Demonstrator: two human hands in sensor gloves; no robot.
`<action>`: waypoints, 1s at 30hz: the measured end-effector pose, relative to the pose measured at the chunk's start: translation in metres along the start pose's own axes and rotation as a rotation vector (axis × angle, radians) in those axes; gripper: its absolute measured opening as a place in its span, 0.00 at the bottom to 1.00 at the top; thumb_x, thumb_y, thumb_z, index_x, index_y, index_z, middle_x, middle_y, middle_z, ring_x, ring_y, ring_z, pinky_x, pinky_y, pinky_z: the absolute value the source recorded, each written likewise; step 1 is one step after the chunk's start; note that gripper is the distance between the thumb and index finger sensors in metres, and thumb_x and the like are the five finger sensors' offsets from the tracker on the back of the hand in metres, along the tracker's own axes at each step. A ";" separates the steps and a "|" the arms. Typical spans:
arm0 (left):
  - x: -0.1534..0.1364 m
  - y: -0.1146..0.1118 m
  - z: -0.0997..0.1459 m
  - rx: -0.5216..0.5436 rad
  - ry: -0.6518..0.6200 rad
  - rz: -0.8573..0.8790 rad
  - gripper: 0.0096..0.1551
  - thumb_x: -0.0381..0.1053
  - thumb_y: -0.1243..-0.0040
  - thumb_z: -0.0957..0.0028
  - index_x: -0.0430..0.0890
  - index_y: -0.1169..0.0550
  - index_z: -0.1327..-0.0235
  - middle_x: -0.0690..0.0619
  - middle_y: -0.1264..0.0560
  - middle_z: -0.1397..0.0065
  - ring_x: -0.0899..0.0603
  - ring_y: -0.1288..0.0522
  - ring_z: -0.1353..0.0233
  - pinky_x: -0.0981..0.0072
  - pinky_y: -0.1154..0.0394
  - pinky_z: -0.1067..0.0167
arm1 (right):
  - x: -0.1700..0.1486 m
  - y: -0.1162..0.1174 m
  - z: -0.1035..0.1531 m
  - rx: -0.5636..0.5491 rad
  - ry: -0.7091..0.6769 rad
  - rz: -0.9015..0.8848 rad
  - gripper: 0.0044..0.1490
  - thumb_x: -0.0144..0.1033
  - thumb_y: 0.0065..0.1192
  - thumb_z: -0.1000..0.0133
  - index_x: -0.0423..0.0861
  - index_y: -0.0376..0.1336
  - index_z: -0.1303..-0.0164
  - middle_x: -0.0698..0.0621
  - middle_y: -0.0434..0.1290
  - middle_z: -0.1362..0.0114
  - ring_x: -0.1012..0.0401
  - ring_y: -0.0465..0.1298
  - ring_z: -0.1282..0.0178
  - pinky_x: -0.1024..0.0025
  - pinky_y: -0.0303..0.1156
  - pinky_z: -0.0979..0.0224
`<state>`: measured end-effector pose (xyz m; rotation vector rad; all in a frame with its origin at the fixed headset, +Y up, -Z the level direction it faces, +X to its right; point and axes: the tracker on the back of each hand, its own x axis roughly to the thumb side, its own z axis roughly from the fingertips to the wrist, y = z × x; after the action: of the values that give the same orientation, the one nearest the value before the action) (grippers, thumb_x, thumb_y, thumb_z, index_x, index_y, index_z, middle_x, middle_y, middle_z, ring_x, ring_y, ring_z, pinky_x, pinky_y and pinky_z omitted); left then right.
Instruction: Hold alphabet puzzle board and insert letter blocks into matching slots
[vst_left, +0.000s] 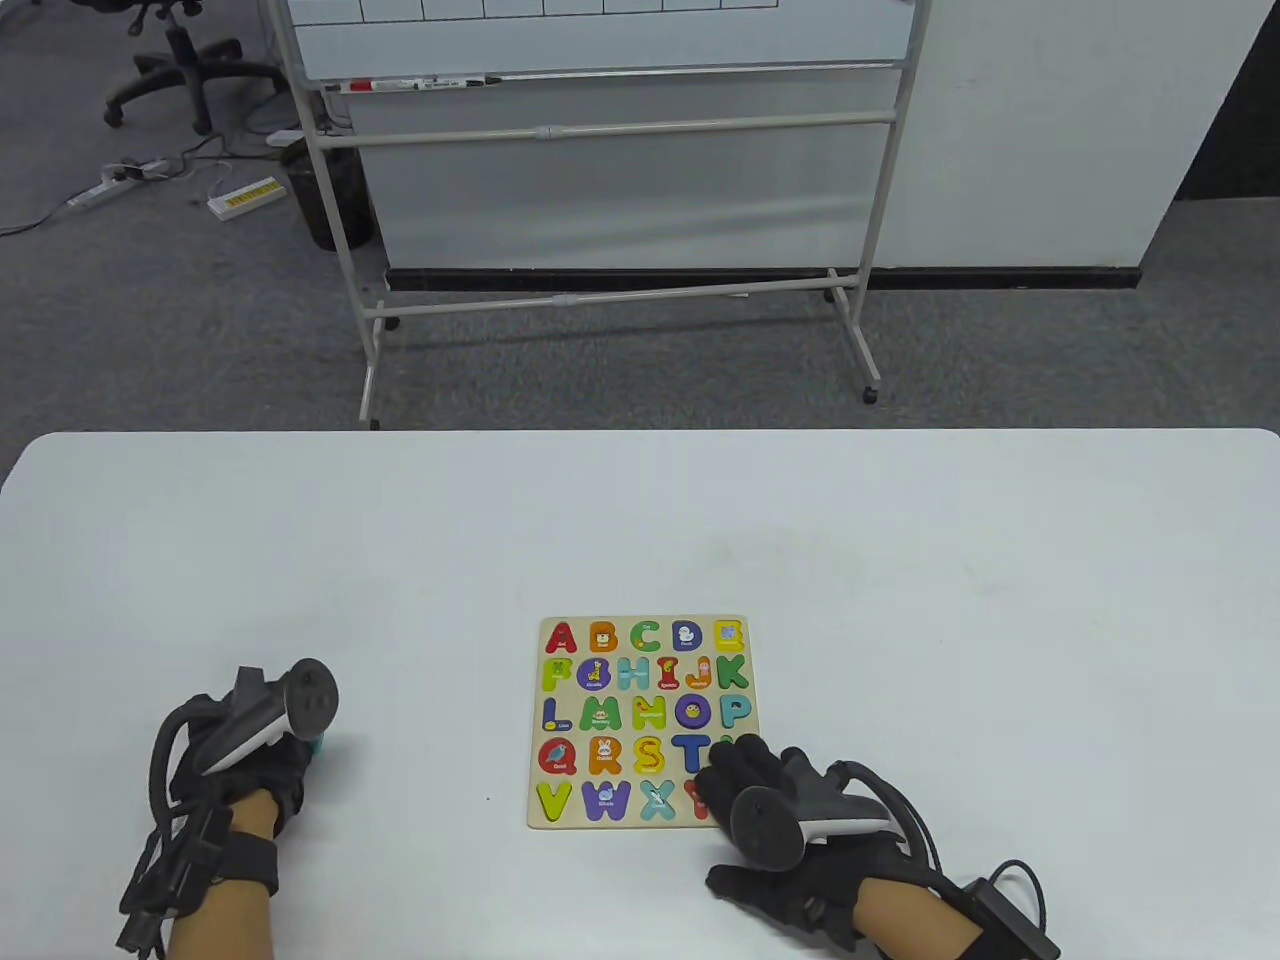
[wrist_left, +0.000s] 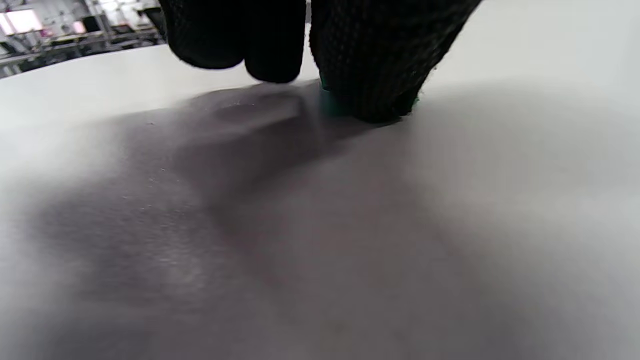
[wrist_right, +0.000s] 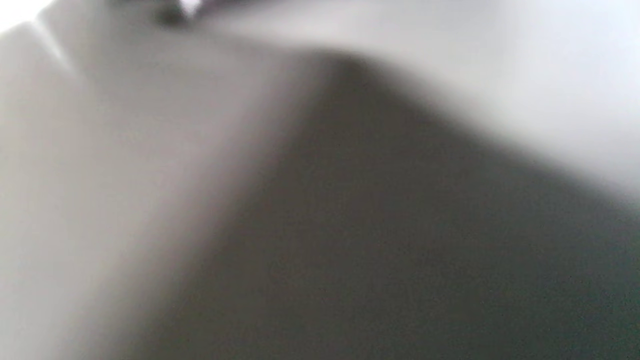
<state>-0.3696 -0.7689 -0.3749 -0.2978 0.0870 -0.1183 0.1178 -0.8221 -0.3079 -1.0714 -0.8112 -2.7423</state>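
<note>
Black-gloved left hand curls down on a small teal block — gripping it; black-gloved right hand lies flat, fingers spread, pressing the square wooden alphabet board's near-right corner.

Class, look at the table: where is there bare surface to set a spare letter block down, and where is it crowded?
Bare: the wide far strip of the table beyond the puzzle board, the stretch between the board and the left hand, and the whole right side. Crowded: the board's near right corner under the right hand, and the spot where the left hand covers a teal block.
</note>
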 end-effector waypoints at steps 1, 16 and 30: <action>-0.001 0.000 0.000 0.006 0.003 0.011 0.34 0.50 0.33 0.47 0.48 0.29 0.27 0.40 0.31 0.26 0.30 0.30 0.24 0.25 0.44 0.30 | 0.000 0.000 0.000 0.000 0.000 0.000 0.59 0.73 0.22 0.41 0.47 0.10 0.23 0.43 0.09 0.19 0.44 0.13 0.18 0.37 0.22 0.23; -0.008 -0.005 0.003 0.136 -0.053 0.147 0.34 0.53 0.32 0.46 0.44 0.27 0.28 0.38 0.32 0.27 0.28 0.28 0.28 0.24 0.44 0.32 | 0.000 0.000 0.000 0.002 0.003 0.001 0.59 0.73 0.22 0.41 0.48 0.09 0.23 0.43 0.09 0.19 0.44 0.13 0.18 0.37 0.22 0.23; 0.070 0.042 0.007 0.252 -0.232 0.180 0.34 0.54 0.32 0.45 0.44 0.28 0.27 0.39 0.36 0.24 0.28 0.32 0.25 0.23 0.46 0.31 | 0.000 0.000 0.000 0.002 0.003 0.001 0.59 0.73 0.22 0.41 0.48 0.10 0.23 0.43 0.09 0.18 0.44 0.14 0.18 0.37 0.22 0.23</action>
<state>-0.2953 -0.7361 -0.3851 -0.0501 -0.1311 0.0845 0.1174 -0.8217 -0.3078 -1.0670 -0.8121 -2.7412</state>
